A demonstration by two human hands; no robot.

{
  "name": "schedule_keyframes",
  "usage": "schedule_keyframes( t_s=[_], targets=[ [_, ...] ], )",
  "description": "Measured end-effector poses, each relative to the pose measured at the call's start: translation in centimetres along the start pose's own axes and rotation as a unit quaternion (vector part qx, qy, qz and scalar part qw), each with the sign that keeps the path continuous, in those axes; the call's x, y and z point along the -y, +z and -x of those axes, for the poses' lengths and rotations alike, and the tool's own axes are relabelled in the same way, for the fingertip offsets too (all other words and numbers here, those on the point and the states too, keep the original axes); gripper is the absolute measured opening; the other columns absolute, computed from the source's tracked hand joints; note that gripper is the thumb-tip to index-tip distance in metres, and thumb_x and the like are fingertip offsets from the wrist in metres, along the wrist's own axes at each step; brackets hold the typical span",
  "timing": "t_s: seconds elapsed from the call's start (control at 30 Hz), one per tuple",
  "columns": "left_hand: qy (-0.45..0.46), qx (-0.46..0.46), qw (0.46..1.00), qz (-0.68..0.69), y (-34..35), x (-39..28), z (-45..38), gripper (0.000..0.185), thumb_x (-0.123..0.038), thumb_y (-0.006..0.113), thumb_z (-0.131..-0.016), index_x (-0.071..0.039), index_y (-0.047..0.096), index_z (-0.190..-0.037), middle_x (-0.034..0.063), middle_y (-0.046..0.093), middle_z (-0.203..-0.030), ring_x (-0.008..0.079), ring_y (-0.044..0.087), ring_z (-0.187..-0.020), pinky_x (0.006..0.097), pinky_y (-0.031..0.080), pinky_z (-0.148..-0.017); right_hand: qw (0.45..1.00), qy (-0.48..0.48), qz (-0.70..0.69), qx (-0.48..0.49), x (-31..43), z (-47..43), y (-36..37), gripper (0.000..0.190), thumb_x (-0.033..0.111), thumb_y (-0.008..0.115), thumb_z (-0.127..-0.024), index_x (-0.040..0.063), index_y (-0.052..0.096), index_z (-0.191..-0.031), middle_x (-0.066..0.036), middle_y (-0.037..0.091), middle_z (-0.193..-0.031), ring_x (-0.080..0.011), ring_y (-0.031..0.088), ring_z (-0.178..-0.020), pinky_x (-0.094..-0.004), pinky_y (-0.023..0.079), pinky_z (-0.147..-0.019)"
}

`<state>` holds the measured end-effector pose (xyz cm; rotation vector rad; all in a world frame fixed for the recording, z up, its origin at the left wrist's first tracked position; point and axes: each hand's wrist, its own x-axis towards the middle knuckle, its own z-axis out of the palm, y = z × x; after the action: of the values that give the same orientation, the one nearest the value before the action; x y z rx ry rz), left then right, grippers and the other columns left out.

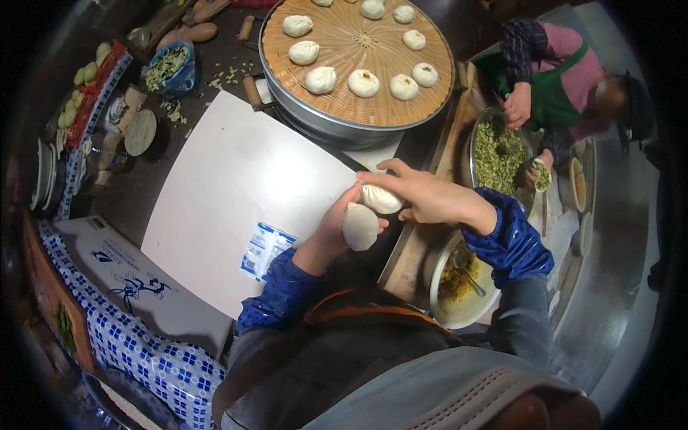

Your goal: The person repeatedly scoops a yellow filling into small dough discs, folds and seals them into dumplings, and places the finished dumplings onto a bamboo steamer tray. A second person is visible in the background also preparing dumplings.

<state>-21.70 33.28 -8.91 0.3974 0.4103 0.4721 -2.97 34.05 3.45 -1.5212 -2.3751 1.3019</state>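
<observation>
Two pale, pleated dough buns are at my hands, over the right edge of a white board (204, 199). My left hand (336, 220) holds the lower bun (360, 227) and also lies against the upper bun (380, 198). From the right, my right hand (435, 196) reaches over the upper bun, its fingers spread along the bun's top and side; how firmly it grips is not clear. Beyond the board, a round woven steamer tray (365, 59) on a metal pot carries several pleated buns (363, 83) in a ring.
A blue-and-white packet (266, 250) lies on the board. At right are a bowl of yellowish filling (457, 279) with a spoon and a basin of green filling (497, 156). A co-worker (570, 80) holds a filled wrapper (542, 176) there. A blue-lined basket (185, 80) holds chopped greens.
</observation>
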Motion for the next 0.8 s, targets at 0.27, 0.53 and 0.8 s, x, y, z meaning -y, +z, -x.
schedule_keyframes(
  t_s=[0.27,0.53,0.8],
  targets=[
    [-0.021,0.0,0.99,0.142,-3.7,-6.2,-1.0,0.065,-0.044,0.027,-0.097,0.001,0.025,-0.144,0.0274,0.057,-0.118,0.0226,0.065,-0.074,0.0278,0.054,-0.067,0.965,0.097,-0.226,0.095,-5.2,-11.2,-5.8,0.065,0.018,0.078,-0.07,0.008,0.047,-0.126,-0.01,0.058,-0.109,-0.021,0.059,-0.097,-0.0315,0.052,-0.079],
    [-0.011,-0.004,0.987,0.158,-9.2,-5.6,0.3,0.069,-0.052,0.025,-0.097,-0.002,0.023,-0.146,0.0283,0.054,-0.124,0.0221,0.062,-0.075,0.0274,0.051,-0.067,0.9,0.202,-0.351,-0.158,-13.8,-29.9,-18.3,0.037,0.037,0.068,-0.084,0.009,0.059,-0.108,-0.004,0.064,-0.085,-0.0119,0.062,-0.067,-0.0185,0.052,-0.05],
    [0.026,0.106,0.877,0.468,-14.0,-1.3,2.0,0.063,-0.047,0.032,-0.098,-0.007,0.023,-0.146,0.034,0.044,-0.131,0.0416,0.062,-0.096,0.0454,0.053,-0.085,0.899,0.107,-0.292,-0.307,-20.5,-41.4,-18.8,0.047,0.054,0.058,-0.085,0.013,0.062,-0.108,-0.005,0.064,-0.098,-0.0155,0.061,-0.087,-0.0308,0.051,-0.072]
  ],
)
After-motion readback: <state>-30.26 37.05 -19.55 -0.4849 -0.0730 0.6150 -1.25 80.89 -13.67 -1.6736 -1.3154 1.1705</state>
